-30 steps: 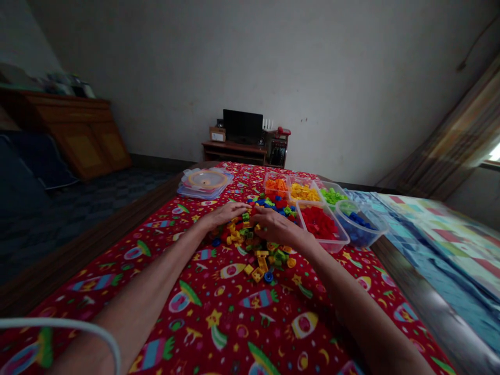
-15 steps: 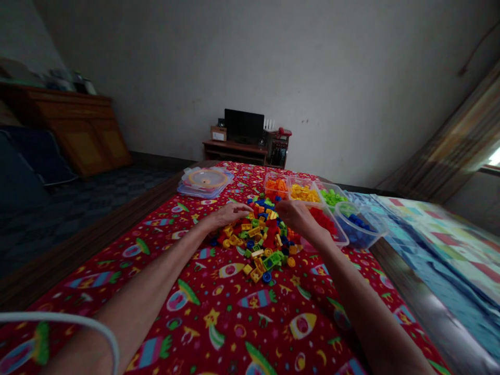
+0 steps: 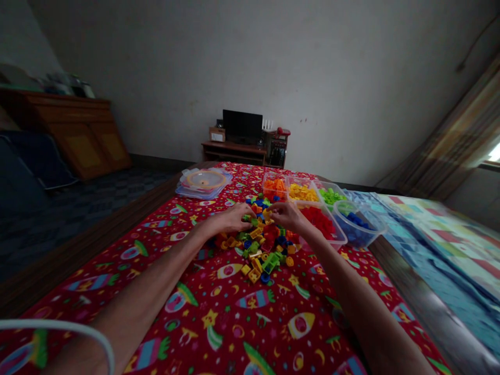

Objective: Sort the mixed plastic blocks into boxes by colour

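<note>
A heap of mixed plastic building blocks in red, yellow, green, blue and orange lies on the red patterned tablecloth. My left hand is at the left of the heap, fingers curled over a green building block. Facing it, my right hand pinches a yellow building block above the right part of the heap. Beside my right wrist is a clear container of red blocks. Farther back sit containers of orange blocks, yellow blocks and green blocks.
A round clear tub with blue blocks stands at the right table edge. Stacked plastic lids lie at the back left. A white cable crosses the lower left. Right of the table is a bed with a patchwork cover.
My left hand has moved right onto the heap and its fingers have closed down. My right hand has shifted slightly left, away from the containers, and a yellow block shows at its fingertips.
</note>
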Demonstrator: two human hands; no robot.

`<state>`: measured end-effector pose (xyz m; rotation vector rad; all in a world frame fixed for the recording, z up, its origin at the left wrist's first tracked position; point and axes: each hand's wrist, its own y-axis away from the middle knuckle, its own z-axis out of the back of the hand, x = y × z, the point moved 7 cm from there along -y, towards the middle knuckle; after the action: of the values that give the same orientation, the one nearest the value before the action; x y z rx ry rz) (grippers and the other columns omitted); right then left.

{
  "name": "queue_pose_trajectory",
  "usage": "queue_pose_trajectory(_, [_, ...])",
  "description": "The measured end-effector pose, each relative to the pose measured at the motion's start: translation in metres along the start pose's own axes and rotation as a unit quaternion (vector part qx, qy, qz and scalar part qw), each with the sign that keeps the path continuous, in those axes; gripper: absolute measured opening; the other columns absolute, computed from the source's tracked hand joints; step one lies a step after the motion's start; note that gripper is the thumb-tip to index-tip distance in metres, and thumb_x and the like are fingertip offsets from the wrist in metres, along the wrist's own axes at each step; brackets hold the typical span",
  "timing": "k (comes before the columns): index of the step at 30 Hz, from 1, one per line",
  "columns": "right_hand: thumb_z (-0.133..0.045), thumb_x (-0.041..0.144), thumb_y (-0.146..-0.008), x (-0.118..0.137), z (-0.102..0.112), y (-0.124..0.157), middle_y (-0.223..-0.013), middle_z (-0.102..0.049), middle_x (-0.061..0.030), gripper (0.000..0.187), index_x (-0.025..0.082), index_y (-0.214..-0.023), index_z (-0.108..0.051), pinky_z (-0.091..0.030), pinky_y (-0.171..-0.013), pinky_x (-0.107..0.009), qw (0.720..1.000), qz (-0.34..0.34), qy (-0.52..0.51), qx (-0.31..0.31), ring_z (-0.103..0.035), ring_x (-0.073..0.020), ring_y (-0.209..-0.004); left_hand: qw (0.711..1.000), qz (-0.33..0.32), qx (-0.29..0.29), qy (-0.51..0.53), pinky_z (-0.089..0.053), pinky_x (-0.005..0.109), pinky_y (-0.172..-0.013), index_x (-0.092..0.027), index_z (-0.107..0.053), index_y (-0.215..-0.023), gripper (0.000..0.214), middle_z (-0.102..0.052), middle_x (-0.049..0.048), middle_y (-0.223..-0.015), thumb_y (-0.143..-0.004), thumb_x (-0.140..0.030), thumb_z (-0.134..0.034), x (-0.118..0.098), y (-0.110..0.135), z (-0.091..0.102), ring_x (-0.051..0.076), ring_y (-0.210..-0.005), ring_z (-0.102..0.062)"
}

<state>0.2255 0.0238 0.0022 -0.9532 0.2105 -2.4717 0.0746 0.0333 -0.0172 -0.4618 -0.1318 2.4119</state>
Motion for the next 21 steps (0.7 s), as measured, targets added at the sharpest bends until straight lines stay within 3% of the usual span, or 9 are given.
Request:
queue_pose_trajectory(4, [-0.057, 0.025, -0.075, -0.003, -0.001, -0.005, -0.069, -0.064, -0.0009, 0.024, 0.015, -0.093, -0.07, -0.048, -0.061, -0.024, 0.983, -0.014, -0.183, -0.004, -0.06, -0.0132, -0.063, 0.994, -0.012, -0.091, 0.057, -0.046, 0.028, -0.08, -0.016, -0.071, -0.09, 0.028, -0.067, 0.007, -0.093, -0.081, -0.037, -0.055, -0.017, -0.004, 0.016, 0.02, -0.088, -0.06])
queue_pose_trajectory(7, [-0.067, 0.032, -0.069, 0.0, -0.005, -0.006, -0.066, -0.063, 0.0004, 0.023, 0.016, -0.085, -0.067, -0.05, -0.062, -0.025, 0.958, -0.031, -0.283, 0.002, -0.06, -0.0126, -0.061, 0.988, 0.028, -0.102, 0.11, -0.04, 0.023, -0.057, -0.013, -0.069, -0.076, 0.04, -0.061, 0.0013, -0.067, -0.082, -0.049, -0.05, -0.022, -0.005, 0.018, 0.015, -0.063, -0.054])
queue_pose_trajectory(9, [-0.073, 0.036, -0.064, 0.002, -0.009, -0.006, -0.065, -0.063, 0.0009, 0.028, 0.016, -0.081, -0.064, -0.051, -0.062, -0.026, 0.948, -0.042, -0.316, 0.013, -0.06, -0.0125, -0.061, 0.983, 0.049, -0.113, 0.133, -0.034, 0.022, -0.05, -0.012, -0.067, -0.071, 0.047, -0.056, -0.0012, -0.058, -0.082, -0.053, -0.047, -0.024, -0.005, 0.018, 0.012, -0.055, -0.049])
queue_pose_trajectory(12, [-0.075, 0.041, -0.061, 0.005, -0.008, -0.006, -0.064, -0.061, 0.0019, 0.032, 0.017, -0.076, -0.061, -0.05, -0.06, -0.025, 0.951, -0.031, -0.308, 0.008, -0.057, -0.0115, -0.059, 0.977, 0.055, -0.122, 0.164, -0.034, 0.022, -0.051, -0.011, -0.069, -0.074, 0.049, -0.058, -0.0007, -0.06, -0.08, -0.055, -0.047, -0.024, -0.004, 0.019, 0.013, -0.057, -0.05])
queue_pose_trajectory(18, [-0.068, 0.042, -0.067, 0.001, 0.025, -0.001, -0.067, -0.061, 0.0011, 0.029, 0.017, -0.078, -0.059, -0.05, -0.062, -0.025, 0.944, -0.028, -0.304, -0.121, -0.058, -0.0117, -0.062, 0.974, 0.078, -0.064, 0.201, -0.039, 0.024, -0.055, -0.013, -0.071, -0.078, 0.048, -0.067, 0.0022, -0.069, -0.072, -0.058, -0.056, -0.02, -0.004, 0.01, 0.016, -0.062, -0.057])
queue_pose_trajectory(21, [-0.062, 0.033, -0.073, -0.002, 0.028, 0.001, -0.066, -0.061, 0.0012, 0.024, 0.016, -0.09, -0.059, -0.049, -0.06, -0.025, 0.964, -0.06, -0.235, -0.109, -0.057, -0.012, -0.06, 0.96, 0.076, -0.102, 0.251, -0.044, 0.025, -0.059, -0.013, -0.069, -0.079, 0.048, -0.068, 0.0037, -0.074, -0.068, -0.059, -0.061, -0.014, -0.006, 0.01, 0.017, -0.068, -0.06])
